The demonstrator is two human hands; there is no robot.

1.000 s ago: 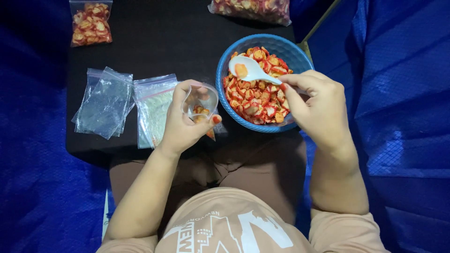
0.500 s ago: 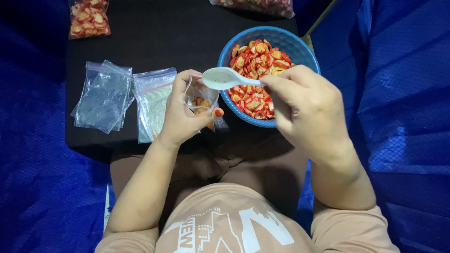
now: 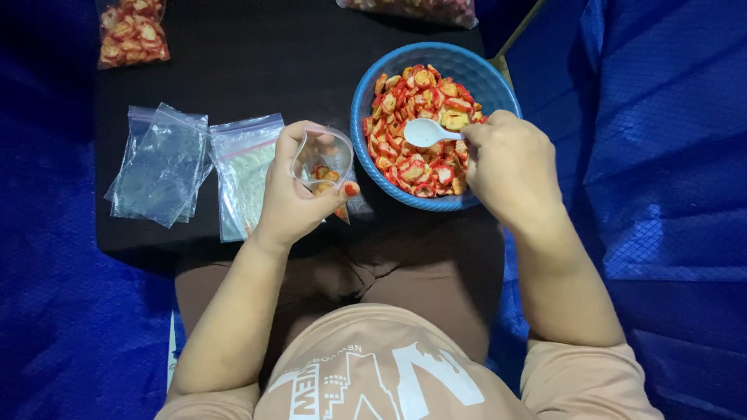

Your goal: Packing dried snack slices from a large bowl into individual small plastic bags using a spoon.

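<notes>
My left hand [image 3: 292, 194] holds a small clear plastic bag [image 3: 322, 161] open at its mouth, with a few red and yellow slices inside. It sits just left of a blue bowl [image 3: 397, 66] full of red and yellow dried fruit slices [image 3: 416, 167]. My right hand [image 3: 510, 167] grips the handle of a white spoon [image 3: 426, 133], whose empty scoop rests over the slices in the bowl.
The bowl stands on a black table [image 3: 257, 70]. Empty clear zip bags [image 3: 159, 163] and another flat bag [image 3: 241, 175] lie to the left. A filled bag [image 3: 128, 33] sits at the far left, another filled bag [image 3: 412, 9] at the top edge. Blue cloth [image 3: 669, 155] surrounds the table.
The spoon carried slices from the bowl to the bag's mouth, emptied, then swung back right into the bowl. My left hand kept holding the bag open.
</notes>
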